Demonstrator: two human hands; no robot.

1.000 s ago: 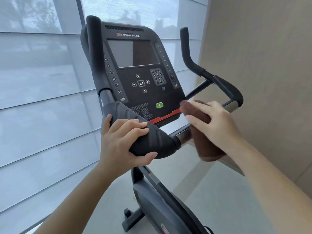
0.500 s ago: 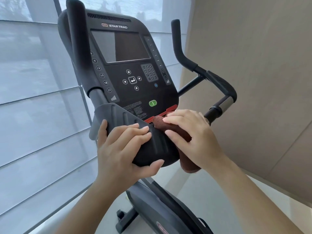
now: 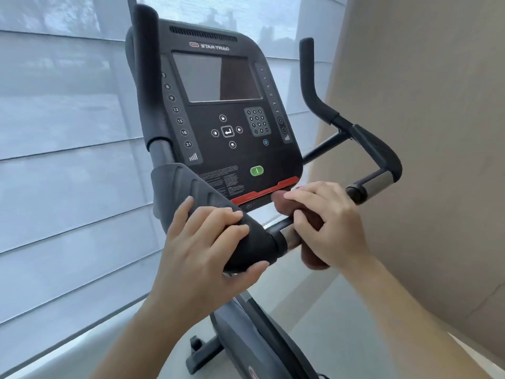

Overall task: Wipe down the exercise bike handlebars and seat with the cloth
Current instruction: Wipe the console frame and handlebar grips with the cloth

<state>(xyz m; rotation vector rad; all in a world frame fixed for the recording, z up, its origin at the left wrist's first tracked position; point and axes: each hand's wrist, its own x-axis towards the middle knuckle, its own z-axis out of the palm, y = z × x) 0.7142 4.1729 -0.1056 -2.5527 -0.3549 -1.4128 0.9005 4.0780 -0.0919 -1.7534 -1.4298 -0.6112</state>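
Handlebar step: right hand [image 3: 325,222] clenches brown cloth [image 3: 281,201] round the chrome crossbar [image 3: 289,237], at 3 o'clock from left hand [image 3: 207,242] gripping the black pad [image 3: 191,187]; next likely slide cloth toward 2 o'clock; seat not in view.

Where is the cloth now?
Head view, right of centre: the right hand wraps the brown cloth around the handlebar tube, below the console, beside the black pad the left hand grips.

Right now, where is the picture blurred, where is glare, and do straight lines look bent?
Head view: the cloth and right hand look slightly smeared, the console lettering is sharp; head view: the screen reflects pale window light on its left half; head view: the blind slats slant and fan out toward the left edge, a wide-angle effect.
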